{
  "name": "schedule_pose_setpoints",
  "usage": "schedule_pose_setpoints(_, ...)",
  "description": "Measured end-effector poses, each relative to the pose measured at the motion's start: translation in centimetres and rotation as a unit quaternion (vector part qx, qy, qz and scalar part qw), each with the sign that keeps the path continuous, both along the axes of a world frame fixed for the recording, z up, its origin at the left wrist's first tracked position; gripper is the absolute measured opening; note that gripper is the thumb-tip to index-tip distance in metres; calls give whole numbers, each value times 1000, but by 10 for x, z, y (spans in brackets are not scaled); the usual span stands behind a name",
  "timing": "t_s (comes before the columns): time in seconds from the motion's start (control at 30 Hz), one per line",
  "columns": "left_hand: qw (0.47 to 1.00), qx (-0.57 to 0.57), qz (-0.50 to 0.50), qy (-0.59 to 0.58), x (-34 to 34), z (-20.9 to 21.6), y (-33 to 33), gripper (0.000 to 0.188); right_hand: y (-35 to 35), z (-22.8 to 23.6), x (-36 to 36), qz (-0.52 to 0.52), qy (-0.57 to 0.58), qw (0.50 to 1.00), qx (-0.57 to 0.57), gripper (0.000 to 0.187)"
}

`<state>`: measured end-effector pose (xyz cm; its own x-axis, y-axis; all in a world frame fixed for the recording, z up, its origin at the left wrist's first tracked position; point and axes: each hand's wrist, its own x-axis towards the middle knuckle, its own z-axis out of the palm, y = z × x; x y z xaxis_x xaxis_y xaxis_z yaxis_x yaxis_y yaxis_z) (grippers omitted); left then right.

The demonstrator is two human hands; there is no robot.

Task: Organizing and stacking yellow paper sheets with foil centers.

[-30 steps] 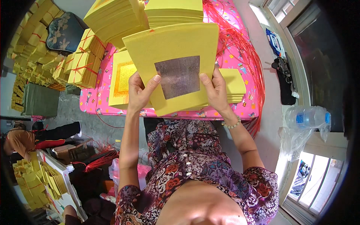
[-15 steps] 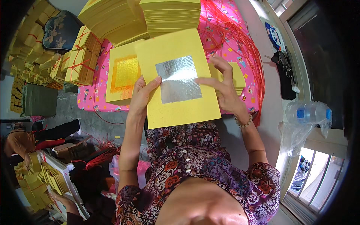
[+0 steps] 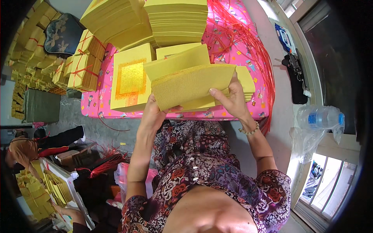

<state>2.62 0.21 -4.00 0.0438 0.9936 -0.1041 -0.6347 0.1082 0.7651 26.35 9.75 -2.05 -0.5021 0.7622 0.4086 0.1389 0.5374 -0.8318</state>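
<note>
Yellow sheet (image 3: 192,83) now folded over, held up just above the near edge of the pink table (image 3: 241,46). A second ago it was open flat, silver foil square facing up; the foil no longer shows, so the fold has closed over it. Judgement: the fold on this sheet looks done or close to done.

Left hand (image 3: 155,112) under the lower left corner, thumb on top, pinching the fold. Right hand (image 3: 233,99) on the right edge, thumb across the front, fingers behind, pressed together on the paper. Bead bracelet (image 3: 248,131) on the right wrist.

Under and behind the sheet: a low pile of yellow sheets (image 3: 244,79), and to the left a flat stack with a gold foil square (image 3: 131,79) on top. Tall stacks (image 3: 178,21) at the far side. Tied bundles (image 3: 83,64) with red string at the left end. Loose red string (image 3: 252,42) lies over the right part of the cloth.

Room: concrete floor, more yellow bundles along the left wall, a plastic bottle (image 3: 320,118) on the right sill by a window. Another person (image 3: 23,149) low at left.
</note>
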Motion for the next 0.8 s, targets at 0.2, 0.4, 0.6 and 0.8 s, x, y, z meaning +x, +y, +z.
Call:
schedule_pose_setpoints(0.2, 997, -25, 26, 71, 11, 10, -8, 41, -1, -7, 3, 91, 112, 942, -303, 24)
schedule_pose_setpoints(0.4, 988, -32, 27, 152, -7, 3, -13, 50, -3, 8, 4, 101, 104, 960, -241, 26)
schedule_pose_setpoints(0.6, 991, 59, -74, 96, -30, 47, 17, 43, 5, 21, 8, 117, 5, 985, -124, 25)
schedule_pose_setpoints(0.8, 902, 109, -115, 402, -17, 68, 24, 43, 13, 43, 7, 137, -99, 985, -28, 24)
